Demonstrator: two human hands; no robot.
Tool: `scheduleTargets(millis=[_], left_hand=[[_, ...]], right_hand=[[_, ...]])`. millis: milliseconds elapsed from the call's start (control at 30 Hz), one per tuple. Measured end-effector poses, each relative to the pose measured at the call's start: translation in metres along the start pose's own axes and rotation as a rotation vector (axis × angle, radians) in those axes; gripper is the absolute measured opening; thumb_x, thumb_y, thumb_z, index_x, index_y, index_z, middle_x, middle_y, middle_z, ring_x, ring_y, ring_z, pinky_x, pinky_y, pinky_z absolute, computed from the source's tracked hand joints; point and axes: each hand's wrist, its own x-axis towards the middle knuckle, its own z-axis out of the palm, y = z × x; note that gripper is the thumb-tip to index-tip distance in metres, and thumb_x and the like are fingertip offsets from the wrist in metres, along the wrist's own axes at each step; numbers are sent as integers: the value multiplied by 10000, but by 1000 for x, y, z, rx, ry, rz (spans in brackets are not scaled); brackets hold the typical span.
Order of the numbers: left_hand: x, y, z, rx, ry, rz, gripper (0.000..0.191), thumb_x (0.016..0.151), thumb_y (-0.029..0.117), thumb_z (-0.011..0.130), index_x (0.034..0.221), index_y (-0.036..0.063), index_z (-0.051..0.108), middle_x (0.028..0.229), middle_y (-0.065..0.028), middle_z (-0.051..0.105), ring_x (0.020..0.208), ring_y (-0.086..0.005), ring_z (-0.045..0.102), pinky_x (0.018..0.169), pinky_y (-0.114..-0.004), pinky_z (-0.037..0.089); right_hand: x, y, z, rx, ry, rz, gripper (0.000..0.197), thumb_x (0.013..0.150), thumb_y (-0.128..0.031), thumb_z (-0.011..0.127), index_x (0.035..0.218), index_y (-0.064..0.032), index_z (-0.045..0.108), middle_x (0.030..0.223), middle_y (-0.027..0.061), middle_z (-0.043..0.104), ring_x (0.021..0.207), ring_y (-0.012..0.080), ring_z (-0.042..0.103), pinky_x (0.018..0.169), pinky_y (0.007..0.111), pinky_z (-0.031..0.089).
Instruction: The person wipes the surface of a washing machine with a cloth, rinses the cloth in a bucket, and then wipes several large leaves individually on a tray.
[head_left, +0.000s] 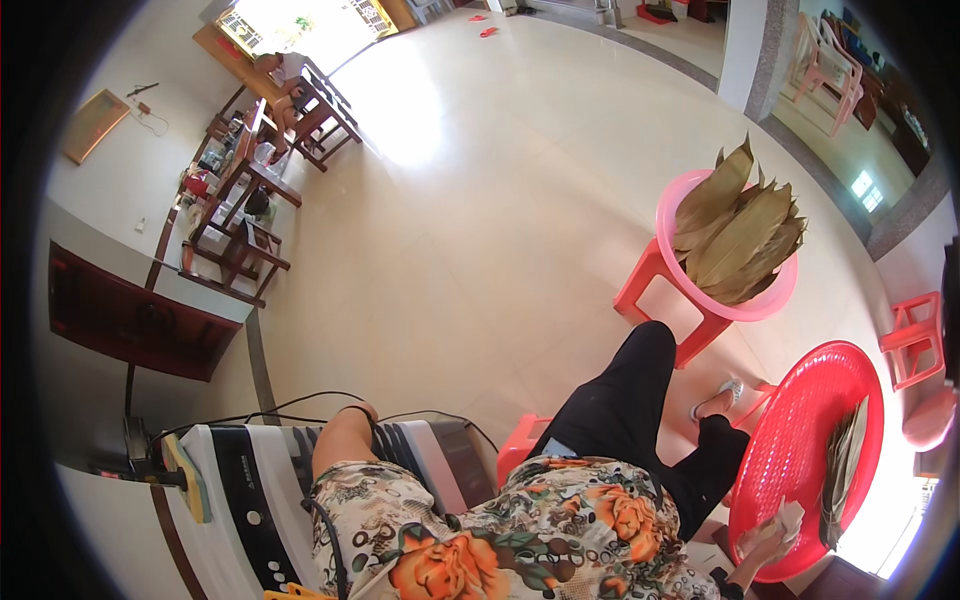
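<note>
At the lower right, my right hand (762, 546) is closed around a crumpled whitish cloth (787, 520), over the near rim of a red woven-pattern plastic tray (787, 420). A bundle of long dried leaves (844, 469) lies in this tray, to the right of my hand. My left arm, bare below a floral sleeve, extends over a white and black appliance; my left hand cannot be seen. Ahead to the right, a pink plastic basin (776, 304) holds a pile of broad dried leaves (742, 240) and rests on a red plastic stool (705, 319).
Black cables (315, 395) run behind the white and black appliance (277, 510) at my left. Red stools (916, 337) stand at the far right. A person (285, 75) sits by a wooden table with assorted items at the upper left. My legs extend between the appliance and tray.
</note>
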Motion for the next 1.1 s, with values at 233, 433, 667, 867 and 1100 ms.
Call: scheduleTargets(millis=[233, 433, 667, 867, 1100], left_hand=[[-10, -1, -7, 58, -7, 12, 251, 772, 151, 528, 940, 42, 681, 1052, -156, 633, 975, -336, 601, 805, -426, 486], [10, 17, 17, 273, 33, 198, 235, 756, 134, 543, 913, 35, 686, 1027, -158, 644, 948, -342, 612, 781, -432, 496], [-53, 169, -10, -349, 233, 380, 369, 863, 355, 517, 955, 21, 645, 985, -183, 644, 929, -358, 603, 808, -422, 479], [-84, 304, -31, -739, 130, 930, 656, 867, 504, 508, 1264, -17, 456, 1207, -237, 535, 1114, -318, 533, 930, -369, 420], [-98, 375, -63, -536, -144, 1240, 406, 940, 273, 408, 1263, 35, 475, 1189, -162, 570, 1079, -253, 550, 947, -352, 415]], right_hand=[[11, 21, 18, -88, -107, -49, 396, 870, -268, 521, 1156, 3, 556, 1124, 196, 587, 1030, 352, 550, 865, 403, 429], [27, 11, 27, -83, -56, 50, 418, 821, -305, 572, 1110, -2, 584, 1065, 205, 605, 961, 338, 584, 834, 416, 451], [19, -32, 15, 99, -96, -116, 368, 776, -209, 583, 1080, -5, 605, 1014, 167, 641, 914, 308, 617, 823, 391, 465], [22, -61, 4, 174, -166, -125, 375, 778, -214, 596, 1088, -4, 598, 1018, 155, 644, 927, 283, 618, 834, 375, 462], [29, -74, -17, 224, -227, -194, 343, 766, -109, 602, 1084, 19, 587, 1001, 145, 643, 929, 241, 613, 844, 343, 458]])
